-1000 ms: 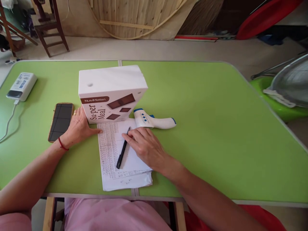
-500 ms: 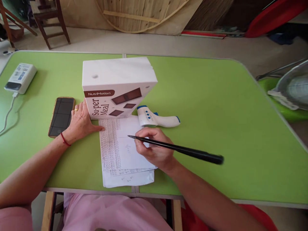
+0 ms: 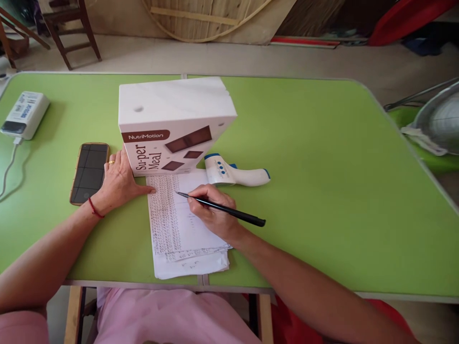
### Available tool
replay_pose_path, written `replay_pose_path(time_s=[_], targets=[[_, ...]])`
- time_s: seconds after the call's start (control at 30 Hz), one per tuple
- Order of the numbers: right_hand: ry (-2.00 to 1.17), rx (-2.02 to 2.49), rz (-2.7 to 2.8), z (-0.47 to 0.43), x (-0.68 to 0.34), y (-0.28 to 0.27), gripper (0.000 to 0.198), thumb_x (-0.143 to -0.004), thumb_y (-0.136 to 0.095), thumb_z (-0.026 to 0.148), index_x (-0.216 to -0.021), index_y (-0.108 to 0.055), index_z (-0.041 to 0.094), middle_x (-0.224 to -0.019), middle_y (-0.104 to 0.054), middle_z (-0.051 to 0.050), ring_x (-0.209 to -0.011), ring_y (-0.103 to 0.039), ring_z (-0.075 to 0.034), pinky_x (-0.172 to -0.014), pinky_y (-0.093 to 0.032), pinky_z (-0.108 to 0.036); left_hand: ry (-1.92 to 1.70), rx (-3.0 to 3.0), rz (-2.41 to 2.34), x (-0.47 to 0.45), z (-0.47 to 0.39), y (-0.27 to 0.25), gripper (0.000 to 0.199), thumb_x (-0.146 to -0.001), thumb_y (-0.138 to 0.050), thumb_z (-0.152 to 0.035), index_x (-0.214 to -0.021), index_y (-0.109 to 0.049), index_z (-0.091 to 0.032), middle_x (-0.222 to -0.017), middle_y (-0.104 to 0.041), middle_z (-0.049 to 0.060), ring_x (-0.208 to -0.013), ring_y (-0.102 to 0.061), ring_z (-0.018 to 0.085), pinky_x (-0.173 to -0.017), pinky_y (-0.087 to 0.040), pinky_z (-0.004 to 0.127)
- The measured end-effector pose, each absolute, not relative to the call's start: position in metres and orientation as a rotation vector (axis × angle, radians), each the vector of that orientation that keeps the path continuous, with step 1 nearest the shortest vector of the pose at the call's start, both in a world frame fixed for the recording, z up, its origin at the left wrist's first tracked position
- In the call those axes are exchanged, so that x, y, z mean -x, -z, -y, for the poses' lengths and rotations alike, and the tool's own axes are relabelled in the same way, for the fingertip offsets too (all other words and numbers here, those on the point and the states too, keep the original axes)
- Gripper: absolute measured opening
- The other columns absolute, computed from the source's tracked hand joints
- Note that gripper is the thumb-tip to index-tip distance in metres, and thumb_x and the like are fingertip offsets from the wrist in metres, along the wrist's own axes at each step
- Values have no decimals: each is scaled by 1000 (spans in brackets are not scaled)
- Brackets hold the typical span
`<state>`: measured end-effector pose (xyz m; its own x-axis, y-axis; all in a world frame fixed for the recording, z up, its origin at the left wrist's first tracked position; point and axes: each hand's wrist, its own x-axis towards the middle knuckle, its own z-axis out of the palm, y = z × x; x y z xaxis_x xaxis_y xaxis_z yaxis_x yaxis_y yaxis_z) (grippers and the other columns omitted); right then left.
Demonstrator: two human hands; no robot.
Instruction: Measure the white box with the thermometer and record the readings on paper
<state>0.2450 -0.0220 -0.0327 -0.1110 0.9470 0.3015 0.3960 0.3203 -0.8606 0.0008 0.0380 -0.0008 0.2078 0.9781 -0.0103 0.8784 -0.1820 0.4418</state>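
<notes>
My right hand [image 3: 211, 210] is closed around a black pen [image 3: 229, 210], its tip over the handwritten paper sheets [image 3: 193, 239]. Rows of small writing fill the left part of the top sheet. Lying flat with the thumb stretched onto the paper's left edge, my left hand [image 3: 120, 181] is beside the lower left corner of a white box [image 3: 179, 105]. That box stands upright behind the papers and is printed "NutriMotion Su-per Meal". Just left of my left hand rests a smartphone [image 3: 89, 167]. A white and blue infrared thermometer [image 3: 233, 173] lies beyond my right hand.
Everything lies on a green table [image 3: 322, 181] with a pale metal edge. A white power bank [image 3: 25, 114] with a cable sits at the far left. Behind the table stands a wooden chair [image 3: 68, 28]. Off the right edge is a green container [image 3: 430, 138].
My right hand has moved left and slightly up over the paper, bringing the pen tip toward the written columns. The pen lies across the hand at a shorter apparent length. My left hand stays put.
</notes>
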Motion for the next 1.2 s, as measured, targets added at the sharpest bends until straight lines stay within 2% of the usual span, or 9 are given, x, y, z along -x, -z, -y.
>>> replay_pose_path(time_s=[0.33,0.5,0.67,1.03,1.2], targets=[[-741,1224,1773,20,-245,30,12,-86,-58,26,-75,-60,23,-61,-62,3,-50,-53,-11,-50,-46,-23,-365,-2097,-1782,-4,-39,-2,113,-54,-97,-48,-144,-37,-17,-132,-51,20,-126,-45,47,-110,-31,70],[-759,1224,1764,20,-244,31,12,-86,-58,27,-75,-57,24,-59,-61,4,-51,-54,-12,-50,-47,-23,-418,-2130,-1757,-1,-39,2,114,-53,-97,-48,-145,-36,-19,-131,-52,18,-125,-45,46,-109,-34,68],[-765,1213,1754,19,-244,32,14,-88,-58,29,-75,-56,24,-58,-59,4,-49,-53,-11,-49,-46,-23,-407,-2141,-1758,-2,-39,2,116,-54,-97,-48,-146,-34,-18,-135,-50,21,-125,-46,47,-108,-34,69],[-697,1152,1766,19,-244,30,12,-83,-59,18,-73,-55,23,-56,-58,6,-47,-52,-10,-47,-44,-21,-429,-2096,-1736,-2,-38,-1,114,-54,-97,-47,-146,-36,-19,-136,-49,19,-128,-44,47,-110,-32,68],[-682,1118,1750,19,-245,30,12,-85,-58,15,-76,-56,22,-59,-59,6,-47,-51,-8,-47,-42,-20,-378,-2091,-1767,-3,-39,-1,114,-55,-97,-46,-146,-36,-16,-137,-48,21,-130,-42,48,-111,-32,67]])
